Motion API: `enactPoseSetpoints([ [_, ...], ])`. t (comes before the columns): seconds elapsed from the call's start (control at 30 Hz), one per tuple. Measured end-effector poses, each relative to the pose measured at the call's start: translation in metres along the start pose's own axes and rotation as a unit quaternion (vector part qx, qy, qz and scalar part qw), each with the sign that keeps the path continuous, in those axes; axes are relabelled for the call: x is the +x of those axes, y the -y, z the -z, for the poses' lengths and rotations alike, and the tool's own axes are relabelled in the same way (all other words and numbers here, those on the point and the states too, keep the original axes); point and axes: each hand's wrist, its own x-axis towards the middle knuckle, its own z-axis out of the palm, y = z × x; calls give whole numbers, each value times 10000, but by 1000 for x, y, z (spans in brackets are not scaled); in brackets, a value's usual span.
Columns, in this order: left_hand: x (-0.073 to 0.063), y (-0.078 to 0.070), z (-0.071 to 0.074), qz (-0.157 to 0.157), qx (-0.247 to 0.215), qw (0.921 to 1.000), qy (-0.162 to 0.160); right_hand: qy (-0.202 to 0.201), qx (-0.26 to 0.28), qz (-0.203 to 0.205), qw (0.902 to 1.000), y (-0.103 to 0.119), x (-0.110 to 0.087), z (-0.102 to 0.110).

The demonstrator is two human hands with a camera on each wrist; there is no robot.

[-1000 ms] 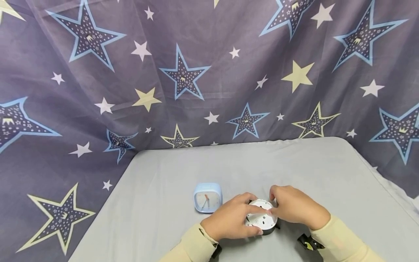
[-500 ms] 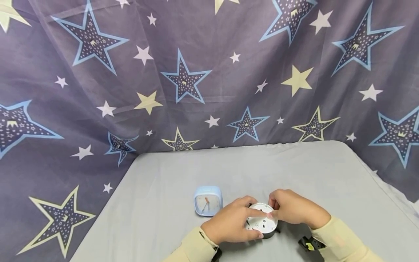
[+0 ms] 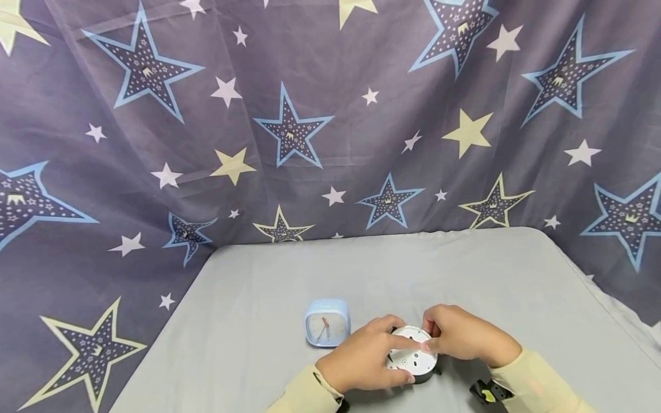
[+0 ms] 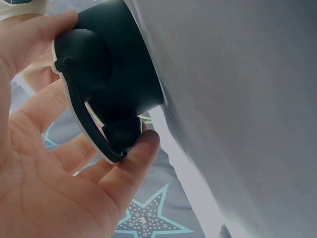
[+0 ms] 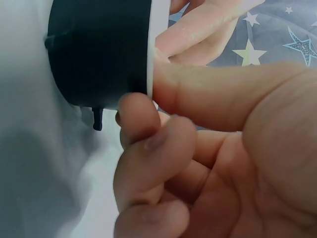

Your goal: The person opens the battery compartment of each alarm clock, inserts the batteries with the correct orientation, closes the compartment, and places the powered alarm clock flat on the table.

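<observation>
A round black twin-bell alarm clock (image 3: 415, 362) lies face down on the grey sheet, its white back plate turned up. My left hand (image 3: 369, 355) grips it from the left, with fingers spread round its edge and the index finger lying across the back. In the left wrist view, the clock's dark bell (image 4: 89, 59) and handle (image 4: 85, 116) sit within that grip. My right hand (image 3: 467, 334) pinches the far right edge of the back between thumb (image 5: 198, 94) and curled fingers. A short black leg (image 5: 97, 119) sticks out beside the fingers.
A light blue square alarm clock (image 3: 327, 323) stands upright just left of my left hand, face towards me. Behind the sheet-covered surface (image 3: 268, 281) hangs a dark star-patterned curtain (image 3: 330, 143). Dark wrist straps (image 3: 490, 392) show below the sleeves.
The head view has tilted slightly up, so everything sits lower in it. My right fingers have drawn in a little at the clock's edge; the left hand keeps its grip.
</observation>
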Motion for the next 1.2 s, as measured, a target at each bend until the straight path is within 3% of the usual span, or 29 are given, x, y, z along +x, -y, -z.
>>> enactPoseSetpoints([
  [0.37,-2,1,1,-158,44,9999,-28,302,469,-191,9983,0,9,0],
  [0.63,-2,2,4,-126,-11,9997,190,-36,17,14,10000,1,3,1],
  [0.8,-9,7,11,-422,558,9971,302,-220,-64,-32,9997,0,1,-2],
  [1.0,-15,12,23,-972,1389,9854,-161,-361,-71,-47,9993,-1,-1,-4],
  [1.2,-16,19,25,-1117,1837,9754,-494,-383,295,-31,9988,-6,-4,-6],
])
